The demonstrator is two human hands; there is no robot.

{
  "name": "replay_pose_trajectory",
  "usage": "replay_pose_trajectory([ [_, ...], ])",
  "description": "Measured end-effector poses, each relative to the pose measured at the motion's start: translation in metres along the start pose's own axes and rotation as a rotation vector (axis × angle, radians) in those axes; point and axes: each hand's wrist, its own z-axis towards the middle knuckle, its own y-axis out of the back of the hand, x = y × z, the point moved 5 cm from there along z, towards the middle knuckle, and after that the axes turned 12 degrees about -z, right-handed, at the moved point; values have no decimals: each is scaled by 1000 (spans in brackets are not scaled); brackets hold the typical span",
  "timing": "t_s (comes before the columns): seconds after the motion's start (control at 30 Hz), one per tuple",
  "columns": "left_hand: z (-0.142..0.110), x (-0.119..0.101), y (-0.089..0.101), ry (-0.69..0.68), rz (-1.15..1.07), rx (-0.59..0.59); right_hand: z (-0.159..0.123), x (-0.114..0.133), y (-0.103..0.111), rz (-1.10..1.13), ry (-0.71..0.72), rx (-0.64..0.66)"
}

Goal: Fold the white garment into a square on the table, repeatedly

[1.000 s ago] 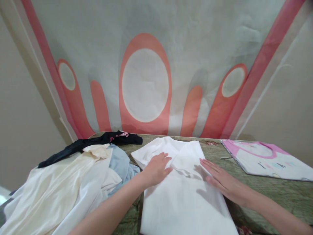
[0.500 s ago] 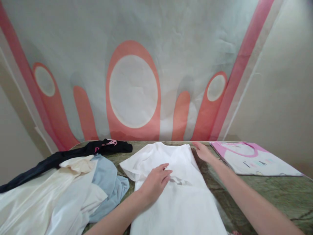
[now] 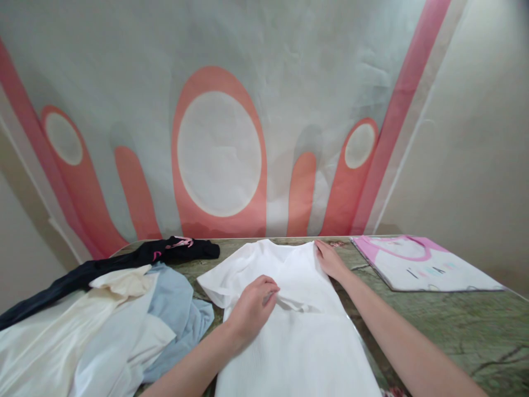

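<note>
Where a half-second ago my right grip (image 3: 330,259) hung off to the side of the white garment (image 3: 297,353), it now meets the far right shoulder corner, fingers drawn close together against that edge. My left grip (image 3: 255,309) stays over the chest, but its fingers, looser before, are now curled in beside a raised crease. Because the undersides of both are hidden from me, I cannot tell whether either one pinches cloth or merely presses on it.

The garment lies front and centre on the desk (image 3: 475,331), neckline toward the wall, body running toward me. Its left sleeve spreads outward, while no sleeve shows past the right side, so the two halves don't match yet. To my mind, having both grips on the cloth again means I have control of that shoulder and can work the chest creases from two points.

The pink-and-white shirt (image 3: 438,270) lies flat on my right, well apart; the cream cloth (image 3: 78,320) and blue cloth (image 3: 177,309) remain heaped on my left.
</note>
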Motion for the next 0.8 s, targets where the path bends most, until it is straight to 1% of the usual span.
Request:
replay_pose_trajectory([
  [0.13,-3,6,-5,10,40,15,-6,7,0,-59,28,27],
  [0.3,-5,7,-7,8,118,36,-10,15,3,-110,53,49],
  [0.47,-6,1,-8,-7,263,72,-12,16,5,-128,42,49],
  [0.57,-6,-6,-8,-20,352,88,-14,18,12,-121,55,23],
  [0.67,-4,-7,2,-21,442,70,-17,26,22,-100,104,-1],
  [0.73,-2,1,18,30,524,24,-20,35,28,-79,153,-3],
  [0.8,0,16,39,136,616,-27,-22,47,31,-54,209,12],
])
